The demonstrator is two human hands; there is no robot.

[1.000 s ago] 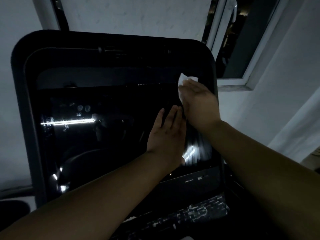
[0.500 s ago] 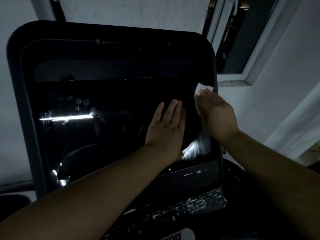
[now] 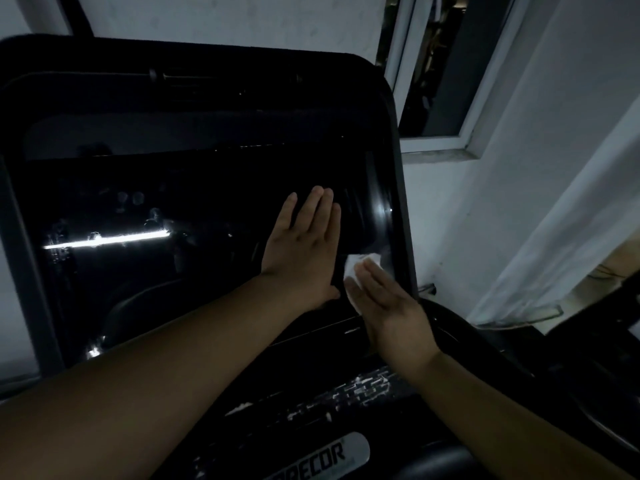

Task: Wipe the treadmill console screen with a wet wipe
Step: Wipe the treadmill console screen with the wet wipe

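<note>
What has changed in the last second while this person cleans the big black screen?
The right hand, pressing the white wet wipe flat, has slid from high on the console screen's right edge, first outward and then down to its lower right corner. Nothing was picked up or let go. The left hand has stayed flat on the glass with straight fingers, beside the wipe.
</note>
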